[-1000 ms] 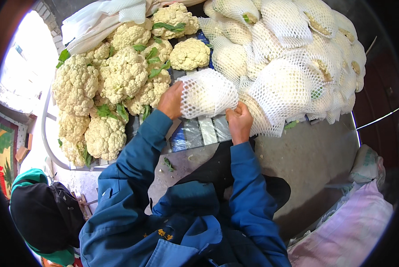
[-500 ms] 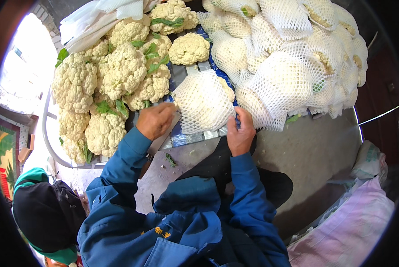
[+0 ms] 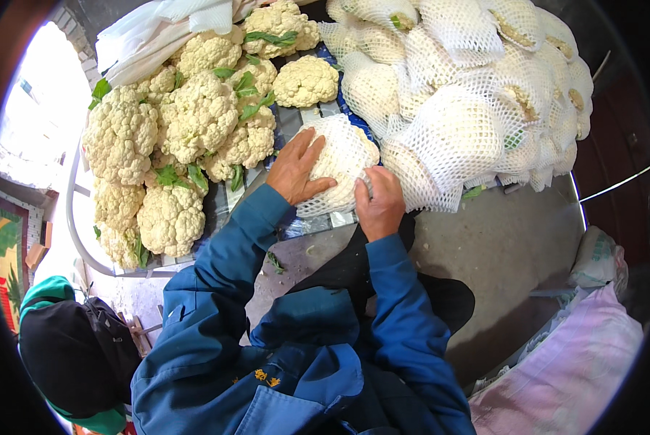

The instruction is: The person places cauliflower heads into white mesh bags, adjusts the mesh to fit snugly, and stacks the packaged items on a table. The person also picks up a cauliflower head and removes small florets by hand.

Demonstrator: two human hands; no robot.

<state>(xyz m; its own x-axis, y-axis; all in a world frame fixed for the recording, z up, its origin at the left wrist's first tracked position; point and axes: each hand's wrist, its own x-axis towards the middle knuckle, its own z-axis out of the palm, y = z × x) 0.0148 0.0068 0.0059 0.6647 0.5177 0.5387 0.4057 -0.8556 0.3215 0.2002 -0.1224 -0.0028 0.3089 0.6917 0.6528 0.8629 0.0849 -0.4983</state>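
Note:
A cauliflower in a white foam net (image 3: 342,156) lies in front of me at the near edge of the table. My left hand (image 3: 294,174) rests on its left side, fingers spread and thumb out over the mesh. At the lower right side of the same cauliflower is my right hand (image 3: 381,204), its fingers curled in and closed on the edge of the foam net. A bit of bare curd shows at the upper right, outside the mesh. Just beyond it sits a bare cauliflower (image 3: 305,81).
Bare cauliflowers (image 3: 198,116) with green leaves are heaped on the left, under white foam nets (image 3: 162,32) at the back. Netted cauliflowers (image 3: 448,127) pile up on the right. A black and green bag-like shape (image 3: 71,355) is at lower left; a pinkish sack (image 3: 564,370) lies at lower right.
My left hand has moved right, from beside the netted cauliflower onto it, and its fingers have spread. My right hand has shifted slightly left and its fingers have curled in.

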